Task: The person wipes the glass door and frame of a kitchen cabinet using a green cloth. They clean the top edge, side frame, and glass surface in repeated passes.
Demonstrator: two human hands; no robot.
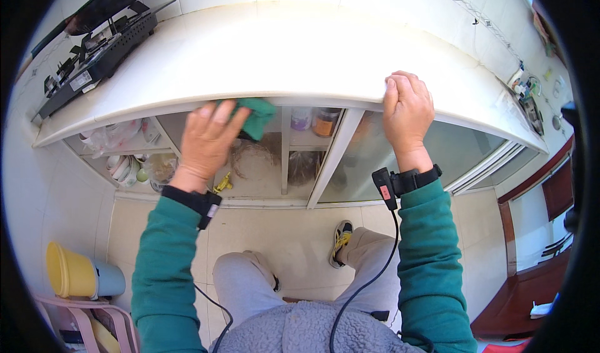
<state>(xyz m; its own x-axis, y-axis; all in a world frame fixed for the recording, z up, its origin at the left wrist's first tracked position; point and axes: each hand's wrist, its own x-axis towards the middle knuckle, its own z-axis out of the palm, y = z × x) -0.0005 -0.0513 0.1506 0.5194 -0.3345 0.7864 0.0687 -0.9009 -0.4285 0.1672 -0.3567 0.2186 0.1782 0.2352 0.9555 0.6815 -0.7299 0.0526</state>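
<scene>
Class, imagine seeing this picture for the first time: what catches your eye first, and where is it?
The bright white counter sweeps across the top, with the left hand holding a green cloth at its front edge and the right hand curled at the edge farther right. A dark pan over a black stove stands out at upper left, a yellow bucket at lower left.

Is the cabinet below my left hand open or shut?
Open: the shelf and jar inside show clear, without the greenish glass pane seen farther right.
</scene>
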